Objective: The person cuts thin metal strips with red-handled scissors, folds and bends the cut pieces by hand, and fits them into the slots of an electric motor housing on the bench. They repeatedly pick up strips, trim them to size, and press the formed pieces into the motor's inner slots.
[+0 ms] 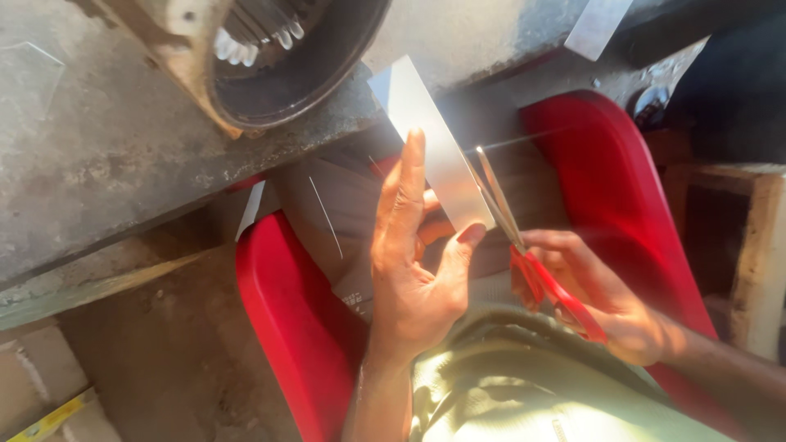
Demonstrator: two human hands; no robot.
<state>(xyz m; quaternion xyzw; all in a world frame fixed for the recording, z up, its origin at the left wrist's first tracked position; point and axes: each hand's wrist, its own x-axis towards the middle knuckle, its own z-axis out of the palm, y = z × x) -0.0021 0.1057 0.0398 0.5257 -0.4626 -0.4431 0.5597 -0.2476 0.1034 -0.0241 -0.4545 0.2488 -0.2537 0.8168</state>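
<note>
Your lap in olive-green cloth (524, 385) fills the bottom of the view, and above it your left hand (413, 270) grasps a pale strip of sheet material (430, 147), thumb pressed on its lower end and fingers flat behind it, so the strip slants up toward the grey concrete surface (98, 147). Your right hand (610, 299) is clenched through the red handles of the scissors (524, 237), whose blades lie along the strip's right edge. You sit on a red plastic chair (295, 319). On the surface rests a rusty motor housing (270, 57).
</note>
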